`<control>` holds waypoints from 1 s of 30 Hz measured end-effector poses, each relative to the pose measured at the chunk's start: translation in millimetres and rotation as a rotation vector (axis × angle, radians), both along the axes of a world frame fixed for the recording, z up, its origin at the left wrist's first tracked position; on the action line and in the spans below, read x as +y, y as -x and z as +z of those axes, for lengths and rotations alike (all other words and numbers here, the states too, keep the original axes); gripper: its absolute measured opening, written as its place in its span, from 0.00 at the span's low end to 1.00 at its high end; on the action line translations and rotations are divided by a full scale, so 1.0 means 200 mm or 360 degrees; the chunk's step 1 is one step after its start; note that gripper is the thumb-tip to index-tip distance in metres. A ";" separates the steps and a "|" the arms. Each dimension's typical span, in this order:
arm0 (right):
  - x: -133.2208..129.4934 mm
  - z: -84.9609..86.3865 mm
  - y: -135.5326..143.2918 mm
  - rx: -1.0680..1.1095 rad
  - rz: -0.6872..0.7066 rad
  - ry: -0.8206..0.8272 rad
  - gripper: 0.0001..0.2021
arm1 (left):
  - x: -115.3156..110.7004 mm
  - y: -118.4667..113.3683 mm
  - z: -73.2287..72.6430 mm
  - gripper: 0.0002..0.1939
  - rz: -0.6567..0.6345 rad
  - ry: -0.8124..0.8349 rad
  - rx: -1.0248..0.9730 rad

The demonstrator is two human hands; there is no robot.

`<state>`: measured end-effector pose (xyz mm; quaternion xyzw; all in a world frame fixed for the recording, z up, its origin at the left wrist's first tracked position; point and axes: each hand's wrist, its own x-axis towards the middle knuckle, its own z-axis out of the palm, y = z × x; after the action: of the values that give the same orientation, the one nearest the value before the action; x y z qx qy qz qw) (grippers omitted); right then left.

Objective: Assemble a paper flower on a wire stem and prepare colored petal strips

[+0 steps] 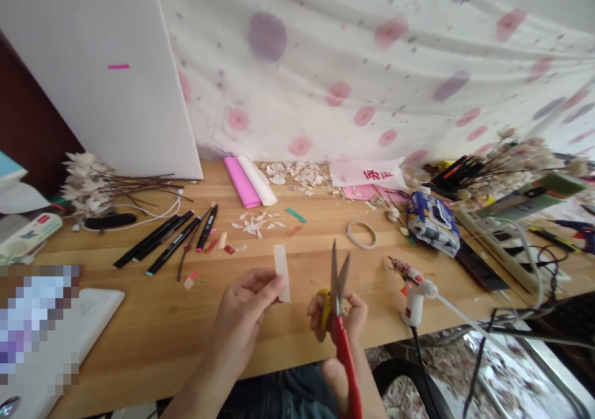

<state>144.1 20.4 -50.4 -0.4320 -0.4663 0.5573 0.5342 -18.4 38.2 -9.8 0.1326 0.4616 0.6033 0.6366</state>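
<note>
Near the table's front edge, my left hand (248, 304) pinches a short strip of white paper (281, 273) between thumb and fingers, the strip standing nearly upright. To its right, my right hand (341, 326) holds scissors (346, 351) with red and yellow handles. Their blades point away from me and are slightly apart, with nothing between them. The strip and the blades do not touch. Beyond my hands lie white petal-shaped scraps (257, 223), small red and pink pieces (229, 250) and a green strip (296, 215).
Black markers (173, 245) and a twig bundle (125, 183) lie left. Pink and white paper rolls (244, 183) sit at the back. A tape ring (361, 235), glue gun (413, 301), wipes pack (433, 224) and power strip (497, 258) are to the right.
</note>
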 end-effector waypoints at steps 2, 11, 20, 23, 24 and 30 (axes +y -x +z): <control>0.00 -0.05 0.00 -0.0068 0.0078 0.0058 0.31 | 0.00 0.01 0.00 0.18 0.0088 -0.0033 0.0091; -0.11 -0.02 -0.03 -0.0784 0.0466 -0.0187 0.60 | -0.03 -0.06 0.08 0.14 0.0141 -0.0098 -0.0171; -0.11 0.05 0.00 -0.1084 0.0453 -0.0352 0.55 | -0.04 -0.09 0.05 0.11 0.0084 -0.0115 -0.0276; -0.11 0.05 0.00 -0.1092 0.0465 -0.0294 0.54 | -0.04 -0.09 0.04 0.10 0.0056 -0.0118 -0.0250; -0.11 0.05 0.00 -0.1077 0.0463 -0.0278 0.55 | -0.04 -0.09 0.04 0.11 0.0046 -0.0116 -0.0247; -0.13 0.03 0.01 -0.0528 0.0111 -0.0080 0.32 | -0.02 -0.06 0.02 0.10 0.0080 -0.0097 -0.0260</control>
<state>141.9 -5.0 -43.9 -0.4880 -0.5766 0.4848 0.4408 -5.6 34.5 -6.0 0.0908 0.3928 0.6416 0.6525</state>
